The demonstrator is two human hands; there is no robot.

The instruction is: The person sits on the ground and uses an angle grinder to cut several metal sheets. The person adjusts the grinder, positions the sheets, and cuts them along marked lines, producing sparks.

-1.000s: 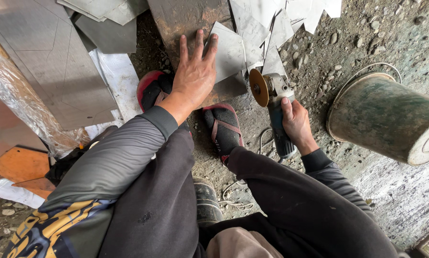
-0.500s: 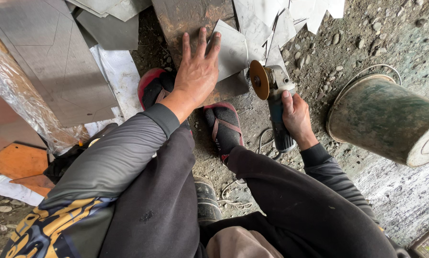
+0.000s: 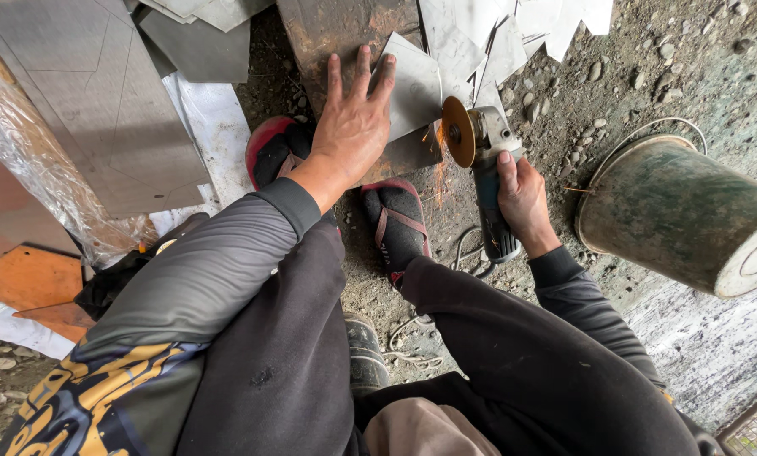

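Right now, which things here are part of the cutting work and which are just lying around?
In use:
left hand pressing down the small metal sheet
right hand gripping the angle grinder, disc at the sheet's edge
rusty plate underneath

Lying about:
tipped bucket
large grey sheets
pale offcuts
orange board

Clutter around the dented metal bucket [image 3: 682, 215]

The bucket lies tipped on its side on gravelly dirt, at the right. Well to its left, a large grey sheet [image 3: 83, 93] leans over crinkled clear plastic wrap [image 3: 41, 181], with orange board pieces [image 3: 28, 279] below. Up and left of the bucket, pale sheet offcuts [image 3: 513, 34] lie scattered.
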